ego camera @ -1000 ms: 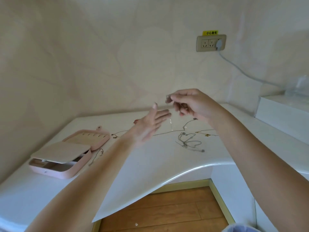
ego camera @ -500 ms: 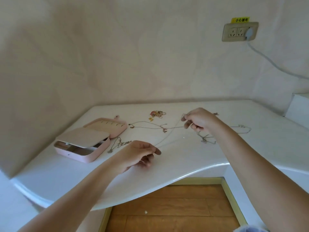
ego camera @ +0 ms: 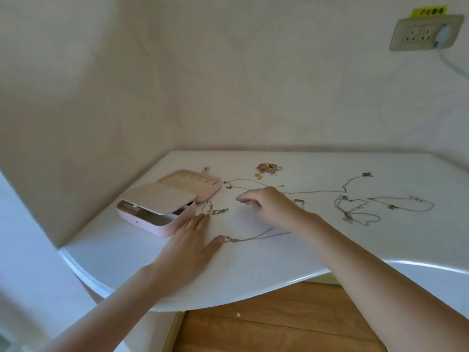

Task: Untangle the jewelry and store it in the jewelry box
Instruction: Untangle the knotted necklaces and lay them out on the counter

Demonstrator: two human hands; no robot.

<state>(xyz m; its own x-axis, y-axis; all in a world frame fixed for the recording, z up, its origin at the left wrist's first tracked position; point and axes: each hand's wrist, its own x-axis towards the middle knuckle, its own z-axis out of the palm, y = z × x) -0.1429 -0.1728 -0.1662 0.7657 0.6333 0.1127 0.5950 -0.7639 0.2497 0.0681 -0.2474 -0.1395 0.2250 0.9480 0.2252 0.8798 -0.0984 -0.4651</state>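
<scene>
A pink jewelry box (ego camera: 149, 223) stands open at the left of the white table, with a beige tray (ego camera: 157, 199) lying askew on it. My left hand (ego camera: 187, 246) rests flat beside the box, fingers apart, its thumb touching the end of a thin silver chain (ego camera: 250, 238). That chain lies on the table and runs right, under my right wrist. My right hand (ego camera: 270, 205) hovers low over the table with fingers loosely bent and nothing visible between them. A small bunched chain (ego camera: 214, 211) lies just beyond my left fingertips.
More chains lie spread to the right: a long one (ego camera: 317, 191), a looped tangle (ego camera: 355, 212) and a gold-pendant one (ego camera: 403, 205). A colourful cluster (ego camera: 269, 168) sits at the back. The table's curved front edge (ego camera: 253, 295) overhangs a wooden floor. A wall socket (ego camera: 426, 31) is at the upper right.
Both hands came down from holding the chain stretched in the air. The chain now lies on the table, my left hand has flattened and my right hand has moved left.
</scene>
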